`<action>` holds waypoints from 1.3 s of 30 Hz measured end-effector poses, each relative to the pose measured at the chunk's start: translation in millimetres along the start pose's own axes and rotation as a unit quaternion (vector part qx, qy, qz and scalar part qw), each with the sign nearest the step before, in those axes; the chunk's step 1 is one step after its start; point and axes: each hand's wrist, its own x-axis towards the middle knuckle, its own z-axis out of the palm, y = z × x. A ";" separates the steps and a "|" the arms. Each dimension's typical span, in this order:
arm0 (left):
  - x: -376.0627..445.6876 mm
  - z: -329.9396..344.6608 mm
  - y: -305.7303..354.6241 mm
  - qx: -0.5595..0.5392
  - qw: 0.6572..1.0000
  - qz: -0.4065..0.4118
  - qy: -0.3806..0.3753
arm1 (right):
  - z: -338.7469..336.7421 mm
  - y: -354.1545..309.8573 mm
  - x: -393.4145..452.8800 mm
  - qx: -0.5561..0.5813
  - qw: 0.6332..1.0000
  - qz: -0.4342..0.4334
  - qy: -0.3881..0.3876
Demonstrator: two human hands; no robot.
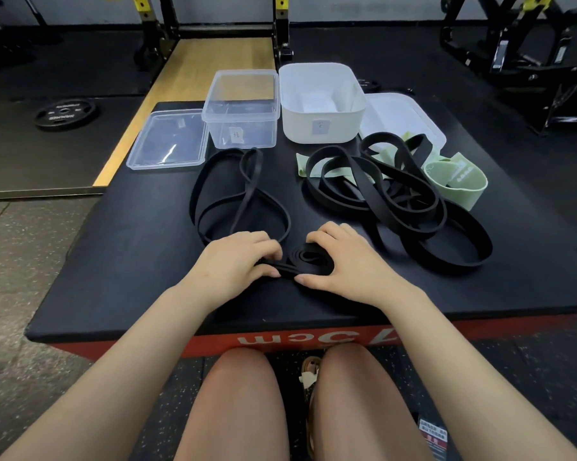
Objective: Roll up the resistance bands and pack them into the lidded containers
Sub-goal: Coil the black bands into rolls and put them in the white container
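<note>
A thin black resistance band [237,194] lies in loose loops on the black box top, and its near end is wound into a flat coil [308,259]. My right hand [343,264] curls around that coil. My left hand [237,261] pinches the band's strands just left of the coil. A heap of wider black bands [410,201] lies to the right, with pale green fabric bands [456,183] among it. At the back stand a clear open container [242,109] and a white open container [322,103].
A clear lid [169,139] lies left of the clear container, and a white lid [403,118] lies behind the heap. The box's red front edge [313,339] is just past my knees. A weight plate [66,113] and rack frames stand on the floor beyond.
</note>
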 end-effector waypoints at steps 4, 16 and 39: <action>-11.2 4.6 -13.8 0.112 0.983 0.121 0.079 | -0.7 1.2 2.2 0.002 1.000 -0.007 -0.008; -26.9 4.6 -35.0 0.152 0.972 0.151 0.091 | -1.1 0.4 2.2 -0.003 1.000 -0.006 -0.016; -44.8 -0.4 -68.6 0.252 0.956 0.146 0.038 | 0.6 1.5 2.3 0.009 1.000 -0.008 -0.022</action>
